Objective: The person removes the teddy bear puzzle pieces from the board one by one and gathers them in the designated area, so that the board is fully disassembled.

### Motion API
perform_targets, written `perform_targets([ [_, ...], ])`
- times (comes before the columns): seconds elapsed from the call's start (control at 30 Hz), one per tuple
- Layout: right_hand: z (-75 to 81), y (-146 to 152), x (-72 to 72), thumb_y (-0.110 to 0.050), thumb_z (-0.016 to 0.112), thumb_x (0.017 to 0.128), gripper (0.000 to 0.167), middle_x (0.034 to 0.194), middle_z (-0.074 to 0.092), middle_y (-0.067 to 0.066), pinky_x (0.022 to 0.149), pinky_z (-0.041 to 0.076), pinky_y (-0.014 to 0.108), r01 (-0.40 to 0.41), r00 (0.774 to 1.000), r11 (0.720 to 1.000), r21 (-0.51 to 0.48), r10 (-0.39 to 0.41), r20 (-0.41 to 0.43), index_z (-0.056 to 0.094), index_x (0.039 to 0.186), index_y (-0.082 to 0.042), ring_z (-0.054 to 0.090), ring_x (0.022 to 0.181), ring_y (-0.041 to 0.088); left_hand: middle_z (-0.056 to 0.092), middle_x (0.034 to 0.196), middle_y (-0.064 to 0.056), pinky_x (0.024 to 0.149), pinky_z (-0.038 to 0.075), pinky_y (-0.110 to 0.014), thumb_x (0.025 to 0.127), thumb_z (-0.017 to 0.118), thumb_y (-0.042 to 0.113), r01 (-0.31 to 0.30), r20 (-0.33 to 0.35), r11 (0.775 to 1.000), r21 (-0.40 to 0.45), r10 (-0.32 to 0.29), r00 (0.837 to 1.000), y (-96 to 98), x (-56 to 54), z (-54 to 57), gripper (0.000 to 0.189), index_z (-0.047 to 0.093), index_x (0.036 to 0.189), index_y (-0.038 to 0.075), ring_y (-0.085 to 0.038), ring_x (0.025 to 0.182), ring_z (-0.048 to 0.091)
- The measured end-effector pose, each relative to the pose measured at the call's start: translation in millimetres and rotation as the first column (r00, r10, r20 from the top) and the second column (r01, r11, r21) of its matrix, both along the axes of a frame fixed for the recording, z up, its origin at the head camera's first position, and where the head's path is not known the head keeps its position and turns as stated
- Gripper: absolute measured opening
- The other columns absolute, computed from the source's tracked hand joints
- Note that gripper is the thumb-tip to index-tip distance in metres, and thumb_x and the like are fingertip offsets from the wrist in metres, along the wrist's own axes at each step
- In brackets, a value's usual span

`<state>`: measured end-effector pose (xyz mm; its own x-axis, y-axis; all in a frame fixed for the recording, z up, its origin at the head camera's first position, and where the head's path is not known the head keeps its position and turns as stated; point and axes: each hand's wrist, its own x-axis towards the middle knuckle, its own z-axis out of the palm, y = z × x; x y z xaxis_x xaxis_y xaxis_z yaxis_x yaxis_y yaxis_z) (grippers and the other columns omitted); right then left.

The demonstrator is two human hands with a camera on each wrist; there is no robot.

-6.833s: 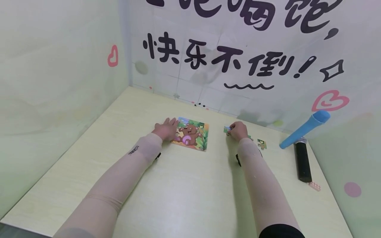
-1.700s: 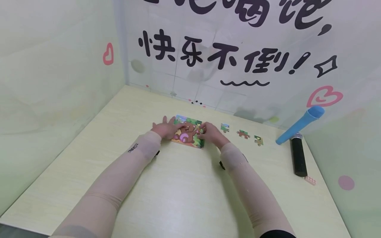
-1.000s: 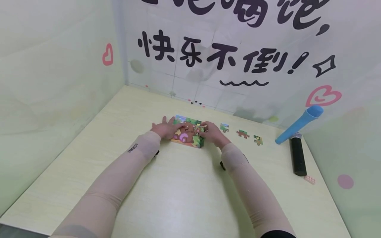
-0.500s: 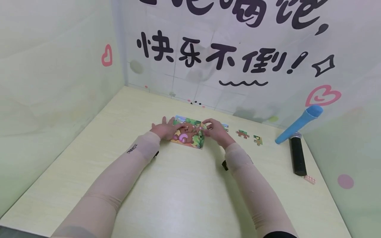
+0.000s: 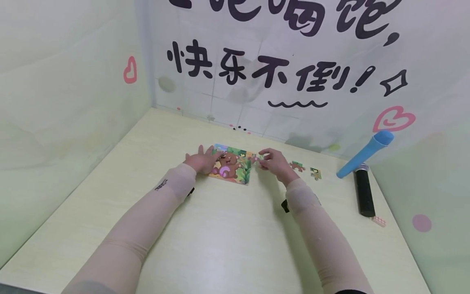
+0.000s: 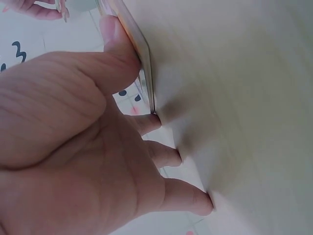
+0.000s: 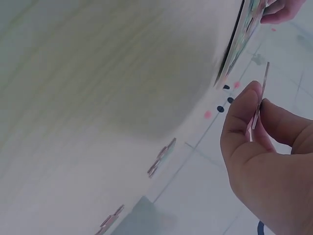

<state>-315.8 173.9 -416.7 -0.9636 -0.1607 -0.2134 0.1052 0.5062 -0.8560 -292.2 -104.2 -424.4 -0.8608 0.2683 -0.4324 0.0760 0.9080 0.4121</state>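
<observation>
"Brown bear on the puzzle (image 5: 229,166), left hand (image 5: 202,162) with its thumb on the left edge, other fingers spread apart!"

"Right hand (image 5: 275,163) is just right of the puzzle, thumb and fingertips clamped on a loose piece (image 7: 265,78), up off the table (image 5: 213,237)."

"Nervy, I'd say: a slack pinch could drop it, a heavy left thumb could skid the puzzle."

"Pale, smooth-looking table, too. Two more pieces (image 5: 297,166) lie right of the puzzle, a blue tube (image 5: 361,157) and black microphone (image 5: 364,194) farther right, lettered wall (image 5: 235,112) behind."
</observation>
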Motion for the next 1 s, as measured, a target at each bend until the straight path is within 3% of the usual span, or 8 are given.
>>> perform_targets([
  [0.3, 0.3, 26, 1.3, 0.001, 0.059, 0.100, 0.038, 0.102, 0.054, 0.014, 0.094, 0.057, 0.041, 0.060, 0.998, 0.998, -0.025, -0.060, 0.014, 0.051, 0.137, 0.007, 0.063, 0.082, 0.017, -0.009, 0.171, -0.008, 0.110, -0.002, -0.080, 0.109, 0.033, 0.016, 0.009, -0.016, 1.000, -0.011, -0.009, 1.000, 1.5, -1.2, -0.2, 0.062, 0.009, 0.165, 0.025, -0.043, 0.152, -0.016],
  [0.5, -0.5, 45, 6.2, 0.002, 0.061, 0.099, 0.040, 0.102, 0.056, 0.015, 0.092, 0.058, 0.037, 0.068, 0.998, 0.998, -0.015, -0.068, 0.014, 0.050, 0.136, 0.011, 0.064, 0.081, 0.014, -0.009, 0.171, -0.007, 0.109, -0.005, -0.080, 0.108, 0.032, 0.015, -0.001, -0.011, 1.000, 0.000, 0.001, 1.000, 1.0, -1.6, -2.3, 0.062, 0.009, 0.165, 0.026, -0.042, 0.151, -0.017],
  [0.7, 0.6, 68, 10.9, 0.001, 0.057, 0.101, 0.039, 0.107, 0.060, 0.021, 0.089, 0.059, 0.037, 0.069, 0.997, 0.997, 0.024, -0.069, 0.025, 0.047, 0.137, 0.011, 0.068, 0.085, 0.020, -0.009, 0.171, -0.006, 0.110, -0.005, -0.079, 0.108, 0.033, 0.015, -0.005, -0.019, 1.000, 0.003, 0.005, 1.000, 0.6, -1.2, -3.9, 0.063, 0.009, 0.165, 0.026, -0.042, 0.152, -0.016],
  [1.0, 1.8, 102, 20.6, -0.002, 0.055, 0.103, 0.037, 0.102, 0.059, 0.011, 0.085, 0.060, 0.036, 0.107, 0.994, 0.992, 0.059, -0.109, 0.023, 0.049, 0.138, 0.009, 0.068, 0.094, 0.023, -0.008, 0.171, -0.007, 0.110, -0.004, -0.079, 0.107, 0.036, 0.014, -0.001, -0.020, 1.000, 0.006, 0.001, 1.000, 0.2, 1.0, -2.2, 0.064, 0.010, 0.165, 0.026, -0.043, 0.152, -0.015],
])
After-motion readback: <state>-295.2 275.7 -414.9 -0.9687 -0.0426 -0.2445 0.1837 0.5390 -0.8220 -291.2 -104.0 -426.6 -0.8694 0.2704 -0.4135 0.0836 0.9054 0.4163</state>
